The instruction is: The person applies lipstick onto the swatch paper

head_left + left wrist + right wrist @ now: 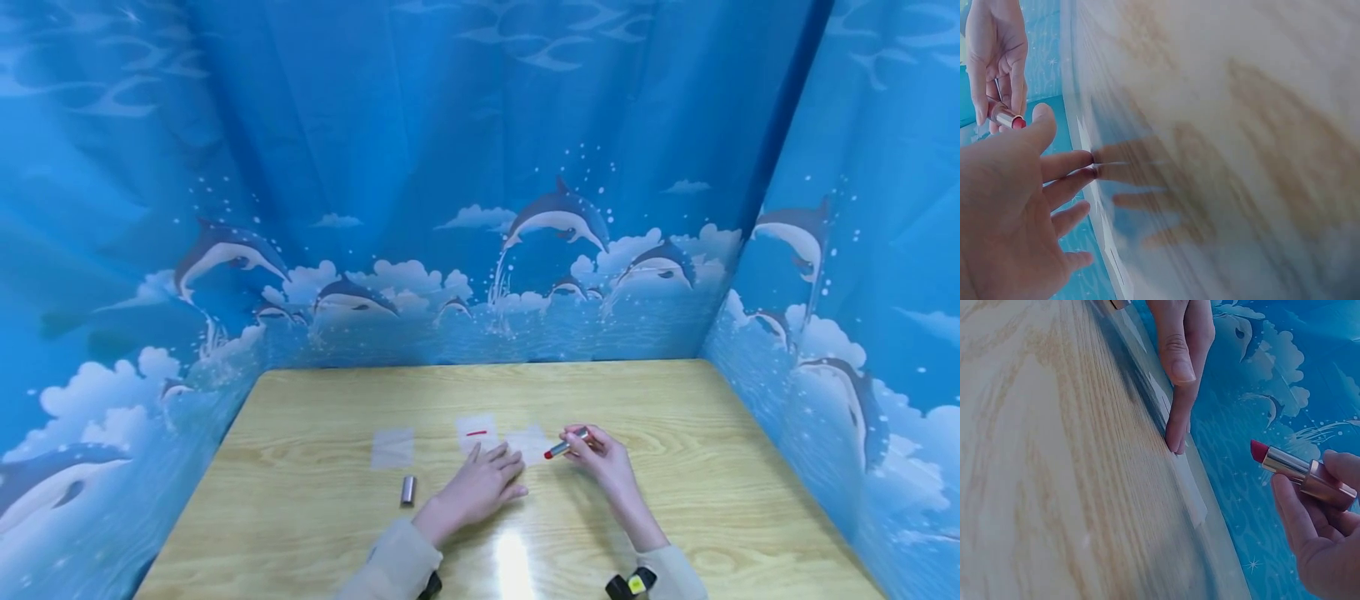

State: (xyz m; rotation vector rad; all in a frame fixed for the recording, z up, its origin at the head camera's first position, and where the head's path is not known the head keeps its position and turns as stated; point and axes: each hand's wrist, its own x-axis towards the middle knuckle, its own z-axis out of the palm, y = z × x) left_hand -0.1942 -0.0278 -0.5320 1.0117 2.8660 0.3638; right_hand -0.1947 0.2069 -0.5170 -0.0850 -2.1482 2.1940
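A red lipstick (567,443) with a metallic tube is pinched between the thumb and fingers of my right hand (606,467), its red tip pointing left above the table. In the right wrist view the extended red bullet of the lipstick (1282,464) shows plainly. My left hand (483,486) lies with spread fingers, its fingertips touching the table at the near edges of two thin white sheets. The middle sheet (486,423) bears a short red stroke. The right sheet (527,443) lies between my two hands, and no mark shows on it.
Another whitish sheet (392,449) lies to the left. A metallic lipstick cap (408,491) is in front of it, left of my left hand. The wooden table (300,533) ends at blue dolphin-print curtains (420,167) behind and at both sides.
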